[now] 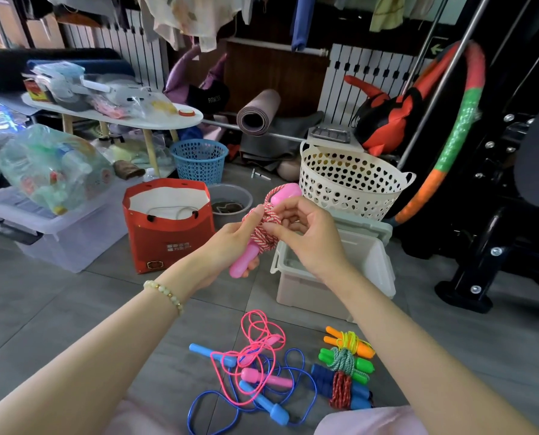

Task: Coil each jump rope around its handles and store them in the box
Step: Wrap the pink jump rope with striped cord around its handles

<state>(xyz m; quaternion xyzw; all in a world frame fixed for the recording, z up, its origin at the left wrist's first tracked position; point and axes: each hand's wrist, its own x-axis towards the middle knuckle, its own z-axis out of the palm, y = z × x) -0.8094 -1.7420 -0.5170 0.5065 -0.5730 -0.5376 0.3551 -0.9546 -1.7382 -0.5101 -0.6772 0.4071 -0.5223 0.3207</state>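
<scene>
A pink-handled jump rope (266, 229) is held up between both hands, and its red and white cord is nearly all wrapped round the handles. The lower handle is gripped by the left hand (227, 246), with the fingers curled round it. The cord is pinched at the wrap by the right hand (305, 237), as if the last bit is being tucked in. The white box (378, 262) stands open just under and behind the right hand. No rope can be seen in it, though part of it is hidden. Three wrapped ropes lie on the floor (73, 309) below the right arm: an orange rope (349, 342), a green rope (345, 361) and a blue rope (340, 387). A thin pink rope (266, 376) and a thin blue rope (263, 403) are left loose and tangled below the left hand. About half the job is judged done, and nothing seems stored yet.
</scene>
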